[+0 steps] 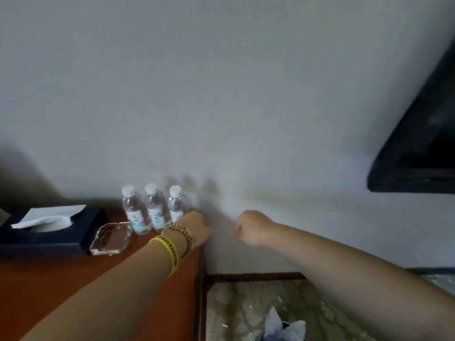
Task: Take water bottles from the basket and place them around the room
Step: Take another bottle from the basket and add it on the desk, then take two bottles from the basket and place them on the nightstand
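Observation:
Three clear water bottles with white caps stand in a row against the wall at the back of a wooden table (73, 279): the left bottle (134, 209), the middle bottle (155, 205) and the right bottle (176, 204). My left hand (197, 226), with a yellow band and bead bracelets on its wrist, rests at the base of the right bottle and covers its lower part. Its fingers are hidden, so its grip is unclear. My right hand (251, 228) hangs as a closed fist in the air to the right of the table, with nothing seen in it. No basket is in view.
A dark tissue box (49, 232) and a glass ashtray (110, 238) sit left of the bottles. A black screen (423, 143) hangs on the wall at the upper right. Below the table's right edge, a bluish-white bag (283, 326) lies on patterned floor.

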